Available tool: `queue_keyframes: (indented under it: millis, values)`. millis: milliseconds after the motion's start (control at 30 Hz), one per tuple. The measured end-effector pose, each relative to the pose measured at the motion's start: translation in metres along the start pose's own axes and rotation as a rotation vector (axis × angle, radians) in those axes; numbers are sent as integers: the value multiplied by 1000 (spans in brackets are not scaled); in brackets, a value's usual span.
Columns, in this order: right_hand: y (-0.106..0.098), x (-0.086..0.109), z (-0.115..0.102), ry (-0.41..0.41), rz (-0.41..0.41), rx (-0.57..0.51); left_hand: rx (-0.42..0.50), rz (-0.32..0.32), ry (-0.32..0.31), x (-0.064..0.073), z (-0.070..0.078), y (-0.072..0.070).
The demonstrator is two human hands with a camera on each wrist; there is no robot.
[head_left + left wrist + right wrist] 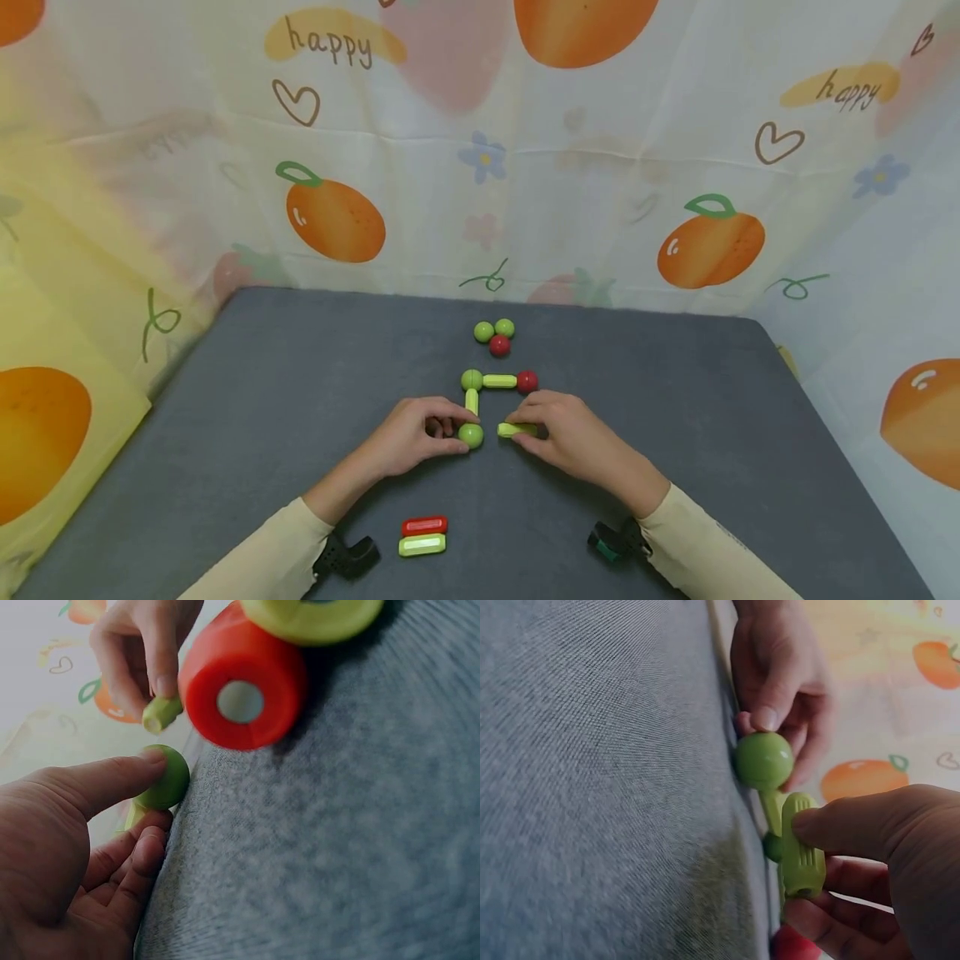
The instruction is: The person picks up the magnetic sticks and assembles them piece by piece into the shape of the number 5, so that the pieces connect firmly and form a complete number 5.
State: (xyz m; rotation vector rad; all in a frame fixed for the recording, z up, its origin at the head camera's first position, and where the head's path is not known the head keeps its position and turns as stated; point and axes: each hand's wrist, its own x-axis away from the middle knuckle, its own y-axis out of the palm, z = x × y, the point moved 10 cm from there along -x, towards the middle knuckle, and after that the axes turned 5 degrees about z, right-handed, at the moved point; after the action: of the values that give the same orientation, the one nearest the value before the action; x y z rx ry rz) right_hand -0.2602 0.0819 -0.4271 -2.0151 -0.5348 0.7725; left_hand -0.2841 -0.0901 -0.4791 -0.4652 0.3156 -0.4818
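Note:
My left hand (420,435) pinches a green ball (471,435) between thumb and fingers. From that ball a yellow-green rod (472,402) leads back to another green ball (472,380), where a second yellow-green rod (499,381) runs right to a red ball (527,382), making a corner shape on the table. To the right, my right hand (566,433) pinches a loose yellow-green rod (804,844) with its thumb and fingers. It lies roughly sideways, one end pointing at the held ball, with a small gap between them in the head view.
Two green balls (483,332) and a red ball (499,346) sit together behind the corner shape. Near the front, a red rod (424,526) and a yellow-green rod (422,545) lie side by side on the grey table (300,350). A printed curtain (420,150) hangs behind.

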Motion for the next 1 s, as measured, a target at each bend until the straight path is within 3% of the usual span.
queue_keyframes:
  millis: [433, 1000]
  values:
    - [23, -10, 4, 11, -51, -14, -24, -1, -5, -1, 3, 0]
    - [29, -13, 4, 15, -88, -63, -42, -3, 2, -1, 3, 0]
